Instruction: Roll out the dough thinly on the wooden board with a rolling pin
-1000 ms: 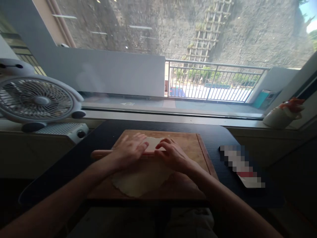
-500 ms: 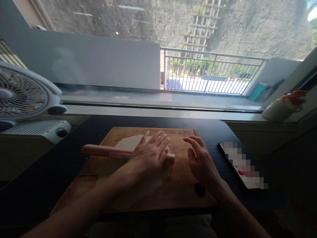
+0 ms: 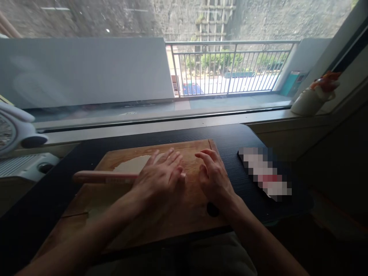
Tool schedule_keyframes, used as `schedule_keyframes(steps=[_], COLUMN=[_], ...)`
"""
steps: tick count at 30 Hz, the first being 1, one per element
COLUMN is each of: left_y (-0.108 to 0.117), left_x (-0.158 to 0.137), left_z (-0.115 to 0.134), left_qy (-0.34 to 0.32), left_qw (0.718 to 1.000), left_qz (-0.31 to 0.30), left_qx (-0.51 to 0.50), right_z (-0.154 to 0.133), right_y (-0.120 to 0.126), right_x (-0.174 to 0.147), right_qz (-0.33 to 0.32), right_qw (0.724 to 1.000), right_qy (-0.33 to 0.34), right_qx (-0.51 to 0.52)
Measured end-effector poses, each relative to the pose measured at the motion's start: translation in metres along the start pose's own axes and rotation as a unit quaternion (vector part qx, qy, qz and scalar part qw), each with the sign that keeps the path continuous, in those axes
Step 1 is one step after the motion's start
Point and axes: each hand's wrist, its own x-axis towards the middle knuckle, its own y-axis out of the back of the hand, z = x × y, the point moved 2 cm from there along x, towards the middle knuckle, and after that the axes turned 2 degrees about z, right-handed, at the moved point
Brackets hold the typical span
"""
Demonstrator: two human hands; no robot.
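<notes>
My left hand (image 3: 161, 170) lies palm down across the right part of a rolling pin (image 3: 106, 176), fingers stretched out and slightly spread. Under the pin is a thin, pale sheet of rolled dough (image 3: 130, 163), partly covered by my left hand and forearm. The dough rests on a wooden board (image 3: 189, 157). My right hand (image 3: 212, 174) hovers over or rests at the board's right side, which I cannot tell. Its fingers are bent, thumb apart from them, and nothing is in it. The pin's right end shows just past my left hand.
The board lies on a dark table (image 3: 178, 134) before a window. A blurred-out flat item (image 3: 263, 174) is on the table at right. A white figurine pot (image 3: 312, 100) stands on the sill (image 3: 138, 126). At the left are a fan (image 3: 14, 126) and a white appliance (image 3: 25, 165).
The view has swung to the right, so the table, board and fan appear farther left. Both hands keep nearly the same places over the board, the left one still flat on the rolling pin.
</notes>
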Motion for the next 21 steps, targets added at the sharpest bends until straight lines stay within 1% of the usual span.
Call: schedule_keyframes(steps=[2,3,4,5,6,7,9,11,12,13,14,15,18,20,21], left_y=[0.002,0.003,0.003,0.003,0.003,0.002,0.001,-0.001,-0.001,-0.001,-0.001,0.000,0.000,-0.002,-0.003], left_x=[-0.038,-0.052,-0.060,-0.061,-0.055,-0.042,-0.005,0.029,0.039,0.043,0.039,0.029,-0.025,-0.061,-0.075], left_z=[0.010,0.014,0.015,0.015,0.013,0.011,0.003,-0.003,-0.004,-0.004,-0.002,0.003,0.020,0.030,0.034], left_qy=[-0.016,-0.023,-0.025,-0.025,-0.020,-0.012,0.009,0.017,0.022,0.026,0.032,0.038,0.036,0.013,-0.001], left_qw=[1.000,0.999,0.999,0.999,1.000,1.000,1.000,0.998,0.997,0.997,0.998,0.999,0.998,0.997,0.996], left_qz=[0.017,0.022,0.023,0.019,0.014,0.006,-0.010,-0.052,-0.066,-0.069,-0.057,-0.034,0.047,0.079,0.089], left_qx=[-0.005,-0.008,-0.010,-0.010,-0.008,-0.004,0.008,0.016,0.017,0.016,0.013,0.008,-0.007,-0.018,-0.029], right_z=[0.000,0.000,0.000,0.000,0.000,-0.001,-0.001,0.000,0.001,0.001,0.002,0.003,0.002,-0.006,-0.012], right_y=[0.001,0.002,0.003,0.003,0.003,0.003,0.002,0.000,-0.001,-0.001,-0.001,-0.001,0.005,0.009,0.010], right_x=[0.000,0.000,0.000,0.000,0.000,0.000,-0.001,-0.001,-0.001,-0.001,-0.001,-0.001,0.000,0.003,0.004], right_qz=[0.005,0.006,0.006,0.005,0.003,0.002,-0.002,-0.001,0.002,0.006,0.012,0.020,0.038,0.042,0.037], right_qw=[1.000,1.000,1.000,1.000,1.000,1.000,1.000,1.000,1.000,1.000,1.000,1.000,0.999,0.998,0.998], right_qy=[0.001,0.001,0.001,0.001,0.000,0.001,0.004,0.006,0.006,0.007,0.007,0.008,0.016,0.029,0.037], right_qx=[0.010,0.015,0.018,0.019,0.019,0.019,0.014,0.009,0.007,0.005,0.006,0.008,0.019,0.025,0.029])
